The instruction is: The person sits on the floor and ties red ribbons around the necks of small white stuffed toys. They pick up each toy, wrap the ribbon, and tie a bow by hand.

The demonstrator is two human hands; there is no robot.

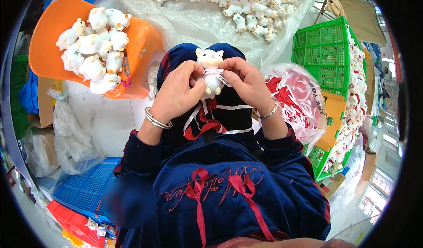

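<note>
A small white plush cat (211,59) faces up over my lap, with a pale pink ribbon bow (213,71) at its neck and a white tag (224,80) hanging beside it. My left hand (187,84) closes on the toy's left side, its fingertips at the bow. Opposite it, my right hand (247,81) pinches at the bow's other end near the tag. What exactly lies between the fingertips is partly hidden. Red and white ribbon strips (206,121) lie across my lap below the toy.
An orange chair (48,41) at the left carries several plush toys and small scissors (126,66). More plush toys (251,10) lie on plastic sheeting ahead. At the right stand a plastic bag (308,98) of red pieces and green crates (319,49). A blue crate (83,186) sits lower left.
</note>
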